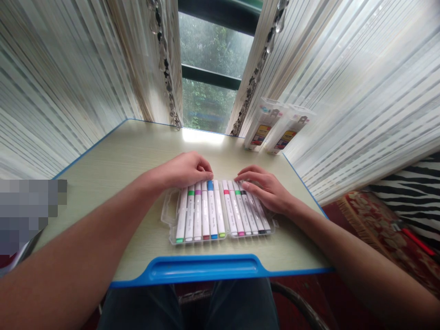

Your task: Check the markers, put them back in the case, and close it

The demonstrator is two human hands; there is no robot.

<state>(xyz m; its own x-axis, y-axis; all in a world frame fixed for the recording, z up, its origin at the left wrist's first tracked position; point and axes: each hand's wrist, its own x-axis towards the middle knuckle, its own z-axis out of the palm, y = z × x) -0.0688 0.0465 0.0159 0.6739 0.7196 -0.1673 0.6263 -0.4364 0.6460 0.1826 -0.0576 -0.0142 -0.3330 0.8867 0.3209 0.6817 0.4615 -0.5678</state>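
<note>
So, the left hand (192, 169): curled at the upper edge of the row, fingers bent inward, thumb and fingertips close together near the blue-banded marker (212, 211); from where I stand, I can't tell whether they pinch anything.
Right hand (263, 187): loosely spread, palm down, seeming to rest over the upper ends of the markers on its side, perhaps to steady them.
Marker case (167, 213): clear plastic, opened flat on the counter (120, 153) between the person's arms, probably so both halves lie within easy reach of either hand.
Markers (198, 215): white-bodied, side by side lengthwise in both halves, coloured ends toward the person, which likely makes each shade easy to read.
Blue trough (206, 268): set into the counter's near edge, just this side of the case, its lip presumably there to stop things rolling off.
Clear packages (260, 133): two, upright at the far right by the curtain (343, 78), well apart from the hands, perhaps to leave working room.
Window (211, 91): straight ahead, throwing a bright patch across the far edge.
</note>
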